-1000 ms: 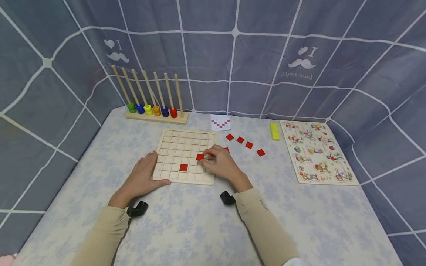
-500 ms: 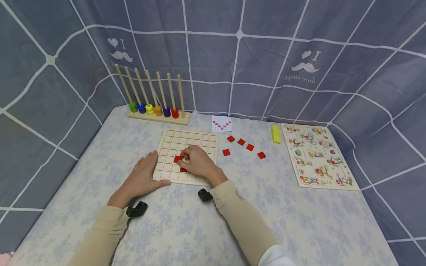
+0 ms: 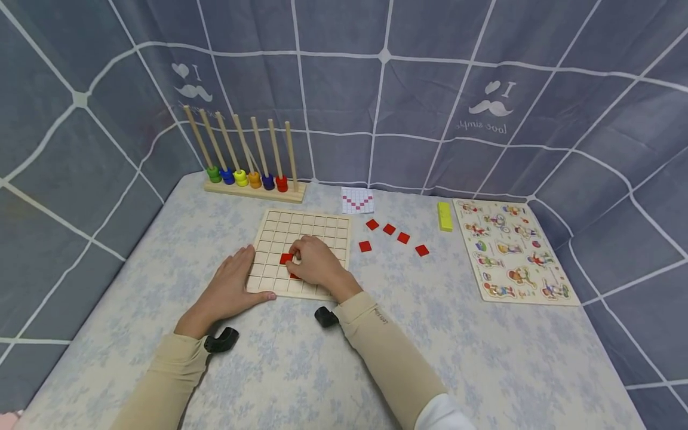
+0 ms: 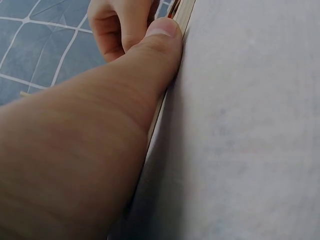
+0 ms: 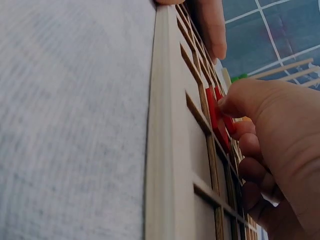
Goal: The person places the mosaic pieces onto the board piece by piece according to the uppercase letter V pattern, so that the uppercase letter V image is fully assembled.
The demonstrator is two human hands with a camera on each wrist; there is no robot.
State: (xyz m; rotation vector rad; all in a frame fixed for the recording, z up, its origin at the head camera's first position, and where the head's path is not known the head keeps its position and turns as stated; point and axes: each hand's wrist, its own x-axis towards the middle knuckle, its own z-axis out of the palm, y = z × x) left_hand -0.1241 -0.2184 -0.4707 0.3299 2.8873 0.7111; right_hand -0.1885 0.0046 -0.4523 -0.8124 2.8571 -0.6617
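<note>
A pale wooden grid board (image 3: pixel 290 226) lies on the table in the head view. My left hand (image 3: pixel 230 285) rests along its left side, fingers extended, with the thumb (image 4: pixel 162 37) against the front edge. Over the grid, my right hand (image 3: pixel 318 263) pinches a red square tile (image 3: pixel 285 258) between thumb and fingers, close to the board's surface. Another red tile (image 3: pixel 293 276) sits in the grid just in front of it, partly covered by the right hand. Both red tiles appear side by side in the right wrist view, the nearer tile (image 5: pixel 214 112) lying in the grid.
Several loose red tiles (image 3: pixel 389 229) lie right of the board. Behind it is a small pattern card (image 3: pixel 357 200) with a pink V. A peg stand (image 3: pixel 252 190) with coloured rings stands back left. A yellow block (image 3: pixel 444 216) and a picture puzzle board (image 3: pixel 510 251) lie at right.
My right hand has moved left across the grid with the pinched red tile, then slightly nearer the front. My left hand stays in place on the board.
</note>
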